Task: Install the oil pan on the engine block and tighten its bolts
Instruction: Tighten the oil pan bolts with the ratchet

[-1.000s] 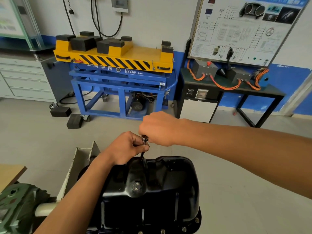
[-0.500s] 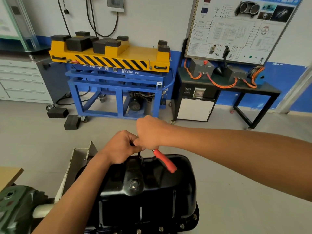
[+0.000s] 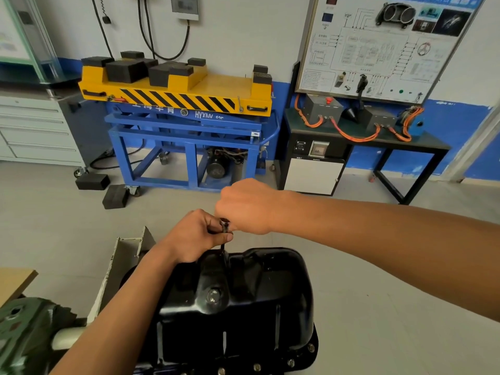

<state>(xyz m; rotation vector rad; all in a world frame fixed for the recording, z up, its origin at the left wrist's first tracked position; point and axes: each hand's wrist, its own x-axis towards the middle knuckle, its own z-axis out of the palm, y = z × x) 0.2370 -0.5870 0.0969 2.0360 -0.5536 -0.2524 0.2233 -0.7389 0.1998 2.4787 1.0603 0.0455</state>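
Now the right hand (image 3: 247, 208) sits at the 12 o'clock side of the socket wrench (image 3: 224, 224), a closed fist with its fingers curled under. Half a second ago the wrench's red handle stuck out from under that fist towards 4 o'clock. It is now hidden by the hand and wrist, much as it was a second ago. That reads as one full ratchet stroke, out and back.

The left hand (image 3: 196, 236) has stayed put through the swing. Its fingers (image 3: 215, 234) pinch the wrench just below the chrome head and steady the thin extension that drops to the far rim of the oil pan (image 3: 243, 307). The bolt under the extension cannot be seen.

The black pan sits at 6 o'clock in the view with its sump upward and the drain plug (image 3: 213, 295) facing the camera. It has not shifted between strokes. Several flange bolts (image 3: 290, 362) show along its 5 o'clock rim and look seated.

So the pan is probably already in place and the work is bolt tightening. The far-edge bolt appears to be mid-way through its turns, and further strokes are likely before the person moves to the next one.
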